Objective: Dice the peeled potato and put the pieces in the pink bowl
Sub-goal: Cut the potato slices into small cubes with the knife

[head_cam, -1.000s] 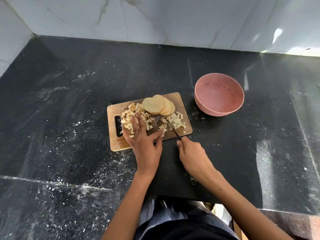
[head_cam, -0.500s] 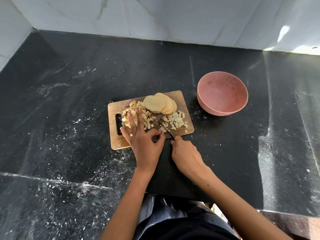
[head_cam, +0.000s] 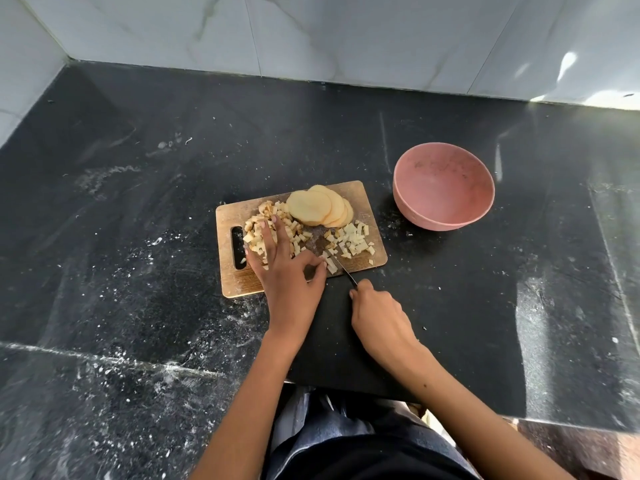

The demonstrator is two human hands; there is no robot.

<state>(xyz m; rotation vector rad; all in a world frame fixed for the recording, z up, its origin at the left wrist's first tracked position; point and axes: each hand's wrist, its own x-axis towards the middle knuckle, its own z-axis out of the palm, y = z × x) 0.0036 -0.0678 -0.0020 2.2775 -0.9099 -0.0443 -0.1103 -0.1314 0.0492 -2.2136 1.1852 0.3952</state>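
Potato cubes (head_cam: 268, 230) lie in a heap under your left hand (head_cam: 284, 268). Your fingers are straight and spread out flat on the heap, and your thumb reaches toward the knife. All of this sits on the wooden board (head_cam: 239, 284), and the board's slot is just left of your little finger.

Your right hand (head_cam: 377, 317) is curled around the knife (head_cam: 341, 268) handle. The blade pokes out past your knuckles and its tip rests on the board, right between your two hands. More small cubes (head_cam: 353, 240) lie just past the blade tip.

Round potato slices (head_cam: 318, 207) are stacked beyond your left fingertips, leaning on each other.

Your pink bowl (head_cam: 446, 216) stands on the dark counter (head_cam: 138, 202), further out and to the right of your right hand, off the board. I see no potato in it.
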